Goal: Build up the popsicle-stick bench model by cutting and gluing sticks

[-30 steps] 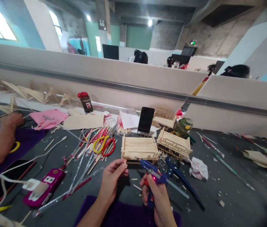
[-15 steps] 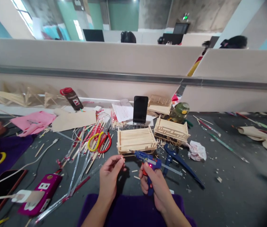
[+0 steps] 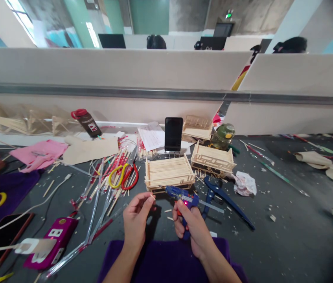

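Glue gun [image 3: 181, 193]: in the right hand [image 3: 192, 225], fingers wrapped around its handle, nozzle pointing left.
Left hand [image 3: 136, 220]: back turned outward, thumb and forefinger pinched together on a short stick [image 3: 152, 197].
Surroundings: stick-built tray [image 3: 170, 172] just beyond the nozzle; blue cutter [image 3: 228, 202] right of the gun; scissors [image 3: 125, 177] farther left.
Change: grips unchanged; view lower than one second earlier.
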A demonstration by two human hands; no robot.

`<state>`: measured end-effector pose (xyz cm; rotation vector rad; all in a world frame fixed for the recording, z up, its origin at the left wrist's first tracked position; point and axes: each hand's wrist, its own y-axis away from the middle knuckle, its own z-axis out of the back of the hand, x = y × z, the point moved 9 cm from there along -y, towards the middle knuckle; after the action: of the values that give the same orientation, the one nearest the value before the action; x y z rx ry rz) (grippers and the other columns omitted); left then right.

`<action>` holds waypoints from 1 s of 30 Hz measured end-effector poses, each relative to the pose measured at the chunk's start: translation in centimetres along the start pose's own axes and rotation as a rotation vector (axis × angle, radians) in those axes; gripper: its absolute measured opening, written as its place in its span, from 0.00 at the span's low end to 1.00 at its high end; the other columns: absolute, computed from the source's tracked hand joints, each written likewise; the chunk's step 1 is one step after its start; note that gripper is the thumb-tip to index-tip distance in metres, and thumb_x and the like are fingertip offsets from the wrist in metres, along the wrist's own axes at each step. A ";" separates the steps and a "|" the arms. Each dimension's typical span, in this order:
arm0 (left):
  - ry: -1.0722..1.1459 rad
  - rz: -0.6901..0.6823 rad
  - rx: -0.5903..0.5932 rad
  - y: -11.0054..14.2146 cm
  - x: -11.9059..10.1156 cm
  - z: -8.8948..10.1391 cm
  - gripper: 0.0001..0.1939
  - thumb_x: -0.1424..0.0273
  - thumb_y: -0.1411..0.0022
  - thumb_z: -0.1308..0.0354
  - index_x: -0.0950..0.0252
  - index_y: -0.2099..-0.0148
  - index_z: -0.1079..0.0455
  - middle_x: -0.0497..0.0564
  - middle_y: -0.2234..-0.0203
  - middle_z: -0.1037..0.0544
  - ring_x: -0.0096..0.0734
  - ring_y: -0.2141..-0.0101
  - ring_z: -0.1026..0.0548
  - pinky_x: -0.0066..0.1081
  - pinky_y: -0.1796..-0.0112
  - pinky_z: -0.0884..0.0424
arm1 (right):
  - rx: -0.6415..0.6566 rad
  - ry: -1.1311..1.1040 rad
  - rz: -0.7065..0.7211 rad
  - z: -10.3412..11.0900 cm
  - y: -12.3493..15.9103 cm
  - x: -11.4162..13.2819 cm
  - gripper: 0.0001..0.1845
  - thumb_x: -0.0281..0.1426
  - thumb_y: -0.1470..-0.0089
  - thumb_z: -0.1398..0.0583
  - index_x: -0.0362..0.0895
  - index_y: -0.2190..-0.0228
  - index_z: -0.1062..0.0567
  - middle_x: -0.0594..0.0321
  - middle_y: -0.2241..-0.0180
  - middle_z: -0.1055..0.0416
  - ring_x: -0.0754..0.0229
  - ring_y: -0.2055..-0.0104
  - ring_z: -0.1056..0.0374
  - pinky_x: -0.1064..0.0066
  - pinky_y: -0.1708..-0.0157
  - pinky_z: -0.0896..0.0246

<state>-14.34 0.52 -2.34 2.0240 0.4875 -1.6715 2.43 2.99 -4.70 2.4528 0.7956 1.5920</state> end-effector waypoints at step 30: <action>-0.058 -0.095 -0.116 -0.3 -0.8 1.2 0.13 0.63 0.49 0.32 0.65 0.63 0.24 0.48 0.73 0.22 0.27 0.73 0.26 0.25 0.71 0.27 | -0.014 -0.089 0.000 -0.1 -0.1 0.2 0.26 0.51 0.50 0.36 0.41 0.78 0.31 0.73 0.85 0.42 0.73 0.87 0.51 0.78 0.88 0.51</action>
<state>-15.64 0.06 -1.79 1.8903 0.6540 -1.7107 2.37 3.17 -4.59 2.4936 0.7678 1.4714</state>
